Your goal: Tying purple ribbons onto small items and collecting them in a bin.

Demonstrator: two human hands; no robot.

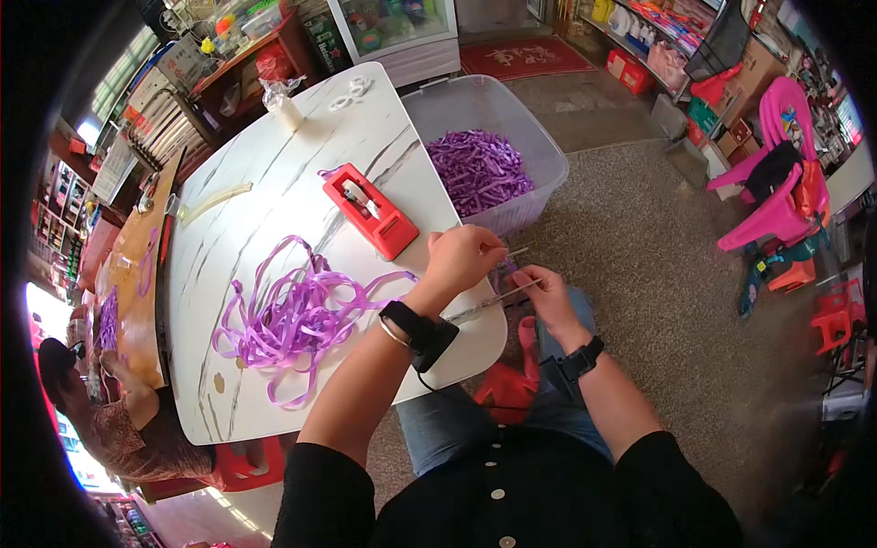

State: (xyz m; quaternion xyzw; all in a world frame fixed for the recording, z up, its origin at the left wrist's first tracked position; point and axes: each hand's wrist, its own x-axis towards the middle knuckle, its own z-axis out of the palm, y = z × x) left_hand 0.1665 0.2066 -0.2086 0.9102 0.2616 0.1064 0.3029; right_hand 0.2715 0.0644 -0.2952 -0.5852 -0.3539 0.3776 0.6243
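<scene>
Over the table's right edge, my left hand is closed, its fingertips pinched together near a bit of purple ribbon. A strand runs under my left wrist from the loose tangle of purple ribbon on the white tabletop. My right hand is just right of it, fingers closed on a thin rod that slants down left toward the table edge. Another thin tip pokes out past my left fingertips; what it belongs to is hidden. A red tape dispenser stands beyond my left hand.
A clear plastic tub holding many purple ribbon pieces stands off the table's right side. White rings and a wrapped roll lie at the table's far end. Another person sits at the left by a wooden table. Pink chairs stand right.
</scene>
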